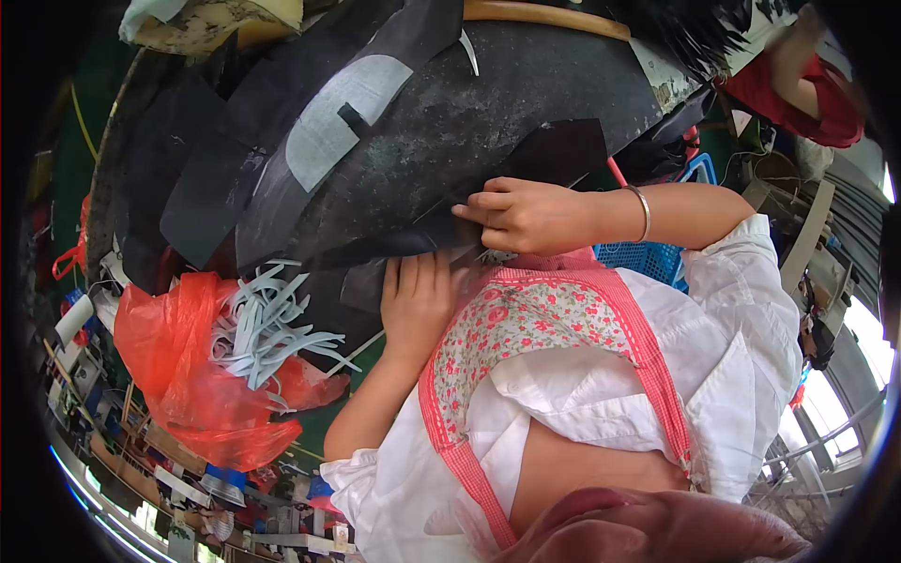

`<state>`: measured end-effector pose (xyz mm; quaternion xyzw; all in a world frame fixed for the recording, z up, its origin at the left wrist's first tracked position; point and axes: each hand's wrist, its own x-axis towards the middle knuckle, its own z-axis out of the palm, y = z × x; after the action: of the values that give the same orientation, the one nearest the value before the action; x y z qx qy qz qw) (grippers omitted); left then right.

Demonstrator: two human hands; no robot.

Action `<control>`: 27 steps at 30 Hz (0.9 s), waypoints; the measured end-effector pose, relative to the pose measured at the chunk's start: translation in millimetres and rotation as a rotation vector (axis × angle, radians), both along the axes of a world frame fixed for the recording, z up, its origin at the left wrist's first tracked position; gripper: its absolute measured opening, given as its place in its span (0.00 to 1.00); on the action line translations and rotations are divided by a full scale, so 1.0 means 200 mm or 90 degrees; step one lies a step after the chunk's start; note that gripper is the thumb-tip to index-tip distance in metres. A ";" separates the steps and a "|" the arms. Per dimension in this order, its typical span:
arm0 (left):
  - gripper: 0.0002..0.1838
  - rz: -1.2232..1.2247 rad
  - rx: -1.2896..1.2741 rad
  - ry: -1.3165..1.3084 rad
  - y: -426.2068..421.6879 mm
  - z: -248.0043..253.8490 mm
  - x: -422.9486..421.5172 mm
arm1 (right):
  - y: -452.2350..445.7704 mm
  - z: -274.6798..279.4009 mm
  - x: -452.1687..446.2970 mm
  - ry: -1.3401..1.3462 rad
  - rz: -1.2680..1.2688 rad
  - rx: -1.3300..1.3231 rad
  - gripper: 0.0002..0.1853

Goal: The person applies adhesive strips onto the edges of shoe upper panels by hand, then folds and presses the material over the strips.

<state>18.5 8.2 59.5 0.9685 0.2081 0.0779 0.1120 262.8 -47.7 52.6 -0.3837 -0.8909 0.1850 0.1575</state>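
Note:
At the table's near edge, my left hand (pixel 418 300) lies with its fingers stretched out on a dark piece of material (pixel 361 284). My right hand (pixel 526 216), with a silver bangle on its wrist, is a little farther right, its fingers curled and pressed together over a black sheet (pixel 422 235). Whatever its fingertips hold is too small to make out. A white patch with a notch (pixel 328 113) rests on black sheets at the left of the dark round table (pixel 554 80). Another black piece (pixel 572 145) is beyond my right hand.
A red plastic bag (pixel 178 375) with pale blue strips (pixel 272 328) hangs at the left table edge. A blue basket (pixel 648 261) stands beside my right forearm. Across the table at upper right is another person's red sleeve (pixel 826 113). A curved white strip (pixel 469 52) lies near the far edge.

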 end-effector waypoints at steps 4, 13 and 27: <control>0.17 0.150 0.092 -0.131 0.06 0.05 -0.11 | 0.03 0.08 -0.04 0.008 -0.076 -0.062 0.14; 0.20 0.477 -0.322 -0.315 0.17 -0.02 -0.13 | -0.04 0.05 -0.22 0.081 -0.216 -0.054 0.14; 0.15 0.406 -0.387 -0.302 0.24 -0.12 -0.23 | 0.01 -0.06 -0.33 0.011 -0.134 0.059 0.11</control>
<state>-27.3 57.1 35.4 0.7359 0.4756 0.2626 0.4040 196.1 -45.6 40.9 -0.4660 -0.8518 0.1295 0.2012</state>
